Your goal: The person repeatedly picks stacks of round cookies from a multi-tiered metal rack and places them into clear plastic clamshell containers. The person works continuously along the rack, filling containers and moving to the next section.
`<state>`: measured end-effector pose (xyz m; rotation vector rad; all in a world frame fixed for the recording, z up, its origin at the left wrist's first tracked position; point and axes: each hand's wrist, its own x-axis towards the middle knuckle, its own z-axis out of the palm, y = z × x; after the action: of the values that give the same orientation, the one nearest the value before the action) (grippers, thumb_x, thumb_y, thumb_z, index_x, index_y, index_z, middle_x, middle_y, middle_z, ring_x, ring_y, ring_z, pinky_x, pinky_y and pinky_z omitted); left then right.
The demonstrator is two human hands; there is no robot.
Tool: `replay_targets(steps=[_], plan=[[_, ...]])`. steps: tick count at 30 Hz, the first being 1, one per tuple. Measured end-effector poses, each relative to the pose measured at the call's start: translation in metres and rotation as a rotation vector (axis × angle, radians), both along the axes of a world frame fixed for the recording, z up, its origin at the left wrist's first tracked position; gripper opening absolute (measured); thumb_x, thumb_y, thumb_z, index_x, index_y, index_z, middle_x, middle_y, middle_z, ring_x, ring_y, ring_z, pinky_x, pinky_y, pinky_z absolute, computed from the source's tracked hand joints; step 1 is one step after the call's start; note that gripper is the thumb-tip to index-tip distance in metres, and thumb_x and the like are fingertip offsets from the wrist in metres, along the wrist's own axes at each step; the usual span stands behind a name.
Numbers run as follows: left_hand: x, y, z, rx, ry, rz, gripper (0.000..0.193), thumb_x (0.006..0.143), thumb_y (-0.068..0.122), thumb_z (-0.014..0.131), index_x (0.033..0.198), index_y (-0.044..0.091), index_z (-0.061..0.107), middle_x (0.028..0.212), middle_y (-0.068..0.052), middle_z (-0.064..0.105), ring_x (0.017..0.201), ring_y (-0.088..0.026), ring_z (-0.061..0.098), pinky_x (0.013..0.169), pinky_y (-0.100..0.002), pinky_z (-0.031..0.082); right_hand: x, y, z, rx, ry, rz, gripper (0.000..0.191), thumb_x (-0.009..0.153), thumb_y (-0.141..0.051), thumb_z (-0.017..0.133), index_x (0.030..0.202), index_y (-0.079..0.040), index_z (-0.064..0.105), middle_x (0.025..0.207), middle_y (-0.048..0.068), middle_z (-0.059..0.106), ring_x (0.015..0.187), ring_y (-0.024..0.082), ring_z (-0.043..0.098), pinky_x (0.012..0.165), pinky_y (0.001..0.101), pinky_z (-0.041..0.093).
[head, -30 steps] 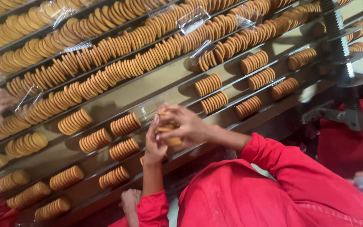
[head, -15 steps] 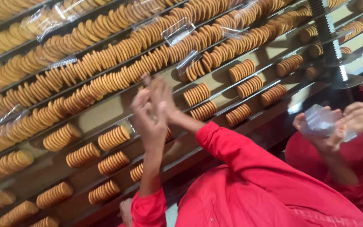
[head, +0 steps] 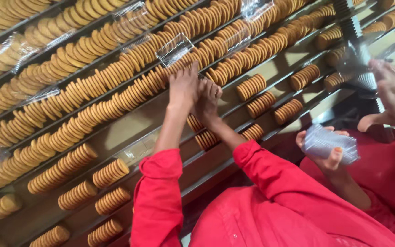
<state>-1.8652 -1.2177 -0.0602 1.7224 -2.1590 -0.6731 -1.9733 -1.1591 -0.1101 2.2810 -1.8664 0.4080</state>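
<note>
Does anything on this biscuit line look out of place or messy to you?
Mostly orderly: biscuits stand on edge in tidy rows along the lanes. The odd bits are clear plastic trays lying loose and tilted on top of the rows. Both hands, left hand and right hand, reach among the rows near one.

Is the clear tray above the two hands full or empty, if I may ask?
Empty: the tray shows only clear ribbed plastic, lying on top of the biscuits.
</note>
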Motion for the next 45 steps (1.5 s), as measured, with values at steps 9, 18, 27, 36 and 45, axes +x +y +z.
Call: replay_targets(steps=[9, 18, 27, 36, 45], plan=[[0.057, 0.022, 0.044, 0.226, 1.147, 0.457, 0.060, 0.087, 0.026, 0.083, 0.135, 0.004, 0.054, 0.127, -0.012, 0.058, 0.110, -0.028, 0.068, 0.094, -0.043, 0.058, -0.005, -0.011, 0.035, 0.090, -0.205, 0.000, 0.057, 0.088, -0.035, 0.074, 0.135, -0.009, 0.056, 0.140, 0.021, 0.049, 0.133, 0.042, 0.042, 0.113, 0.0581, 0.029], [0.069, 0.140, 0.067, 0.422, 1.731, 0.690, 0.059, 0.096, 0.029, 0.075, 0.142, 0.004, 0.049, 0.132, -0.008, 0.053, 0.121, -0.029, 0.065, 0.102, -0.041, 0.057, -0.068, -0.036, 0.027, 0.158, -0.002, 0.173, 0.041, 0.100, -0.041, 0.070, 0.138, -0.026, 0.065, 0.149, 0.023, 0.049, 0.142, 0.048, 0.041, 0.120, 0.0676, 0.023], [0.073, 0.241, 0.031, 0.544, 2.167, 0.985, 0.061, 0.103, 0.053, 0.056, 0.143, 0.008, 0.048, 0.130, -0.009, 0.057, 0.123, -0.033, 0.061, 0.098, -0.051, 0.055, -0.080, -0.046, 0.024, 0.180, -0.093, 0.135, 0.048, 0.080, -0.034, 0.082, 0.123, -0.018, 0.071, 0.131, 0.024, 0.053, 0.125, 0.053, 0.040, 0.100, 0.0632, 0.039], [0.024, 0.173, 0.030, 0.765, 2.071, 0.622, 0.060, 0.103, 0.053, 0.049, 0.143, 0.008, 0.048, 0.130, -0.009, 0.062, 0.116, -0.029, 0.063, 0.092, -0.047, 0.056, -0.072, -0.026, 0.125, 0.361, -0.582, 0.684, 0.047, 0.076, -0.031, 0.089, 0.117, -0.020, 0.069, 0.139, 0.012, 0.052, 0.132, 0.037, 0.048, 0.109, 0.0536, 0.046], [-0.015, 0.160, 0.031, 0.948, 1.915, 0.537, 0.055, 0.103, 0.047, 0.041, 0.142, 0.011, 0.050, 0.134, -0.010, 0.060, 0.122, -0.024, 0.062, 0.099, -0.039, 0.056, -0.073, 0.022, 0.189, 0.307, -0.476, 1.014, 0.071, 0.069, -0.044, 0.090, 0.134, -0.035, 0.063, 0.149, 0.014, 0.041, 0.138, 0.041, 0.036, 0.108, 0.0624, 0.033]])
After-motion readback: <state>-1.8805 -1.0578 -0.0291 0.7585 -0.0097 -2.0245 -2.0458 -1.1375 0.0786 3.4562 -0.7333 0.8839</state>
